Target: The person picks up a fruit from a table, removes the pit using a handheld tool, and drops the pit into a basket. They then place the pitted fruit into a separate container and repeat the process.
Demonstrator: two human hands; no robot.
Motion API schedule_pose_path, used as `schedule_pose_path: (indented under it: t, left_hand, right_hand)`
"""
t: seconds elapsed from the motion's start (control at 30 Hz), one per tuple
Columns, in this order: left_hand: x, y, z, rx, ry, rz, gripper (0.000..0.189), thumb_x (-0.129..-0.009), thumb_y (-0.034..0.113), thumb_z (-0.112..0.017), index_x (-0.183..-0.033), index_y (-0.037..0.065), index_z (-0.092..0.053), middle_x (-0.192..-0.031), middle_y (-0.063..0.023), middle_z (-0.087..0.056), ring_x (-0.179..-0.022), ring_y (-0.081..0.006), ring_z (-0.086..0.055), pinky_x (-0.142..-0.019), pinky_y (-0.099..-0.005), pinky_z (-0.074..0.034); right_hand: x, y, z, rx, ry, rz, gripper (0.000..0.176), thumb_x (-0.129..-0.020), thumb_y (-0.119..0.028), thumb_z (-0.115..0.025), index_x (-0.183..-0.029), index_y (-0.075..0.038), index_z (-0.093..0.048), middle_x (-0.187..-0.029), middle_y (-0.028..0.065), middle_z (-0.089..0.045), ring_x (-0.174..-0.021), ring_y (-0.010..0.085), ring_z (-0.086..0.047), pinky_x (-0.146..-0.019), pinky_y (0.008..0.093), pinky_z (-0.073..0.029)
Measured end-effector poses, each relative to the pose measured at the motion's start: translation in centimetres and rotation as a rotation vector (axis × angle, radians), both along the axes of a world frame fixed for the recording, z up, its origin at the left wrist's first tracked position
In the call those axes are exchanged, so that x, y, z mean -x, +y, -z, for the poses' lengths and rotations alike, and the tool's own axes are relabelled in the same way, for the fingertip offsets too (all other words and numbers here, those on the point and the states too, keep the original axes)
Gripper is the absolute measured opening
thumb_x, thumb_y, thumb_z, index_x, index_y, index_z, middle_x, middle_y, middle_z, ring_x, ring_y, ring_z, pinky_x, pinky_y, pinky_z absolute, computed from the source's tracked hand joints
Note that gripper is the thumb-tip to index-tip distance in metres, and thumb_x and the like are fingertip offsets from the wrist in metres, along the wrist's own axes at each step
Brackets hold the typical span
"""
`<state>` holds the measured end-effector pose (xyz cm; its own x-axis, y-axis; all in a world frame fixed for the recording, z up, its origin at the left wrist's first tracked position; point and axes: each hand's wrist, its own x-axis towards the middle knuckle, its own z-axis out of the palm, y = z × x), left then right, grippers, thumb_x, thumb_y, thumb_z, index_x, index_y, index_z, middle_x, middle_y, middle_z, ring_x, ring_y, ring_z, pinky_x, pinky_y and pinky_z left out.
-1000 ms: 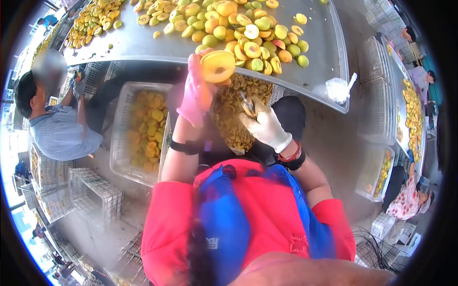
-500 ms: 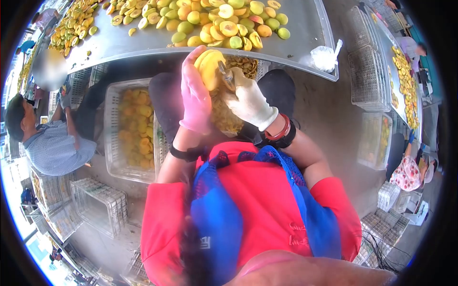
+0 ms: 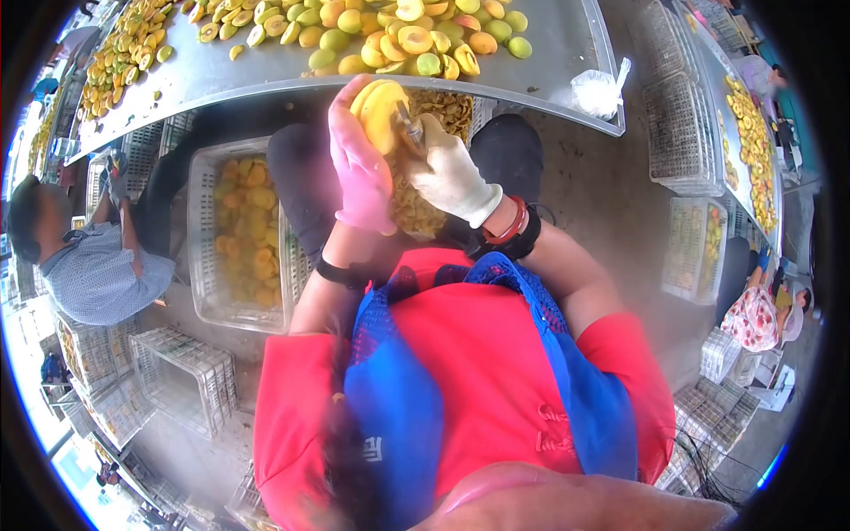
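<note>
My left hand [image 3: 359, 168], in a pink glove, is closed round yellow peach halves [image 3: 379, 115] that appear stacked against the palm. Gripped in my right hand [image 3: 453, 173], in a whitish glove, is a small metal hand tool [image 3: 409, 128]; its tip is against the right side of the fruit. The exact kind of tool is hard to make out. Below both hands, between my knees, lie brownish-yellow scraps [image 3: 443, 111], partly hidden by the hands. Just beyond is the metal table [image 3: 266, 86] with a pile of halved peaches [image 3: 416, 40].
To my left stands a white crate [image 3: 202, 190] of peach halves. A knotted plastic bag [image 3: 595, 93] sits at the table's right corner. A co-worker [image 3: 106, 274] sits at the left; stacked crates [image 3: 680, 133] and another fruit-covered table [image 3: 739, 168] are at the right.
The view has shifted slightly, so the table sits a little higher in it. Both hands keep their grips; the tool stays against the fruit with only a slight shift.
</note>
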<state>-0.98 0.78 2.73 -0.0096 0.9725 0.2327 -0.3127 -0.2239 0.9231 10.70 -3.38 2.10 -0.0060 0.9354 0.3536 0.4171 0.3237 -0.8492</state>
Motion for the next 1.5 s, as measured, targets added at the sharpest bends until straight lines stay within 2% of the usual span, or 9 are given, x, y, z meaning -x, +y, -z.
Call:
schedule_pose_path:
  t: [0.3,0.47,0.7,0.8,0.87,0.93,1.03,1.23,1.5]
  left_hand:
    - [-0.3,-0.4,-0.4,-0.182,0.066,-0.044,0.060,-0.105,0.049,-0.035,-0.137,0.000,-0.048,-0.127,-0.0140,-0.060,-0.119,-0.0236,-0.058,-0.106,-0.0360,-0.044]
    - [0.6,-0.1,-0.1,-0.074,0.033,0.084,0.067,-0.103,0.057,-0.035,-0.137,0.000,-0.047,-0.128,-0.0148,-0.060,-0.118,-0.0245,-0.059,-0.106,-0.0373,-0.044]
    - [0.7,0.6,2.0,-0.160,-0.029,0.134,0.064,-0.100,0.055,-0.043,-0.137,0.001,-0.046,-0.129,-0.0173,-0.059,-0.112,-0.0280,-0.063,-0.099,-0.0397,-0.051]
    - [1.1,1.2,3.3,-0.223,-0.036,0.211,0.057,-0.099,0.042,-0.052,-0.137,0.000,-0.044,-0.129,-0.0182,-0.059,-0.107,-0.0314,-0.065,-0.096,-0.0434,-0.053]
    - [1.1,0.4,2.2,-0.111,-0.038,0.275,0.055,-0.105,0.043,-0.040,-0.136,-0.002,-0.046,-0.127,-0.0162,-0.058,-0.112,-0.0274,-0.061,-0.100,-0.0390,-0.049]
    - [0.8,0.8,0.2,-0.329,0.276,0.136,0.050,-0.108,0.037,-0.034,-0.134,-0.003,-0.049,-0.126,-0.0157,-0.058,-0.114,-0.0247,-0.059,-0.102,-0.0368,-0.046]
    - [-0.4,0.1,-0.4,-0.035,-0.021,0.081,0.054,-0.107,0.042,-0.032,-0.133,-0.001,-0.051,-0.124,-0.0159,-0.062,-0.113,-0.0228,-0.062,-0.100,-0.0345,-0.049]
    - [-0.2,-0.2,-0.9,0.056,-0.171,0.003,0.080,-0.096,0.071,-0.038,-0.108,-0.004,-0.063,-0.101,-0.0170,-0.069,-0.094,-0.0296,-0.068,-0.088,-0.0397,-0.055]
    - [0.4,-0.1,-0.6,0.045,-0.174,0.061,0.090,-0.091,0.079,-0.033,-0.105,-0.004,-0.064,-0.098,-0.0175,-0.070,-0.089,-0.0294,-0.069,-0.083,-0.0393,-0.056]
  right_hand:
    - [-0.2,0.1,-0.8,0.036,0.041,-0.073,0.028,-0.086,-0.007,-0.065,-0.108,0.001,-0.051,-0.084,0.0239,-0.066,-0.079,0.0423,-0.068,-0.067,0.0430,-0.054]
    - [-2.2,0.1,-4.1,0.765,0.438,-0.378,0.037,-0.088,-0.008,-0.062,-0.123,0.000,-0.051,-0.093,0.0179,-0.068,-0.084,0.0315,-0.070,-0.077,0.0402,-0.054]
    - [-1.2,-0.4,-1.2,0.148,0.069,-0.218,0.040,-0.090,-0.011,-0.061,-0.127,-0.001,-0.050,-0.094,0.0121,-0.067,-0.082,0.0222,-0.066,-0.078,0.0363,-0.053]
    - [-2.5,-0.5,-2.2,0.803,0.510,-0.449,0.038,-0.090,-0.010,-0.061,-0.125,0.001,-0.050,-0.093,0.0121,-0.067,-0.080,0.0213,-0.066,-0.075,0.0367,-0.053]
    - [-2.7,-0.7,-3.1,0.976,0.596,-0.467,0.035,-0.090,-0.010,-0.061,-0.122,0.002,-0.051,-0.091,0.0116,-0.067,-0.078,0.0209,-0.066,-0.074,0.0374,-0.053]
    - [-2.0,-0.7,-3.2,0.769,0.474,-0.368,0.032,-0.089,-0.010,-0.061,-0.117,0.002,-0.052,-0.089,0.0118,-0.068,-0.076,0.0224,-0.066,-0.072,0.0386,-0.053]
    - [-0.3,-0.4,0.0,0.152,0.253,-0.208,0.028,-0.089,-0.010,-0.062,-0.112,0.002,-0.053,-0.089,0.0163,-0.069,-0.076,0.0302,-0.069,-0.071,0.0414,-0.054]
    - [-0.6,-1.0,-1.2,0.171,0.023,-0.278,0.033,-0.088,-0.013,-0.064,-0.114,0.004,-0.052,-0.096,0.0290,-0.065,-0.092,0.0472,-0.064,-0.076,0.0453,-0.053]
    - [-0.7,-1.1,-0.8,0.175,-0.054,-0.311,0.031,-0.089,-0.017,-0.064,-0.109,0.004,-0.052,-0.090,0.0286,-0.065,-0.088,0.0469,-0.064,-0.073,0.0483,-0.053]
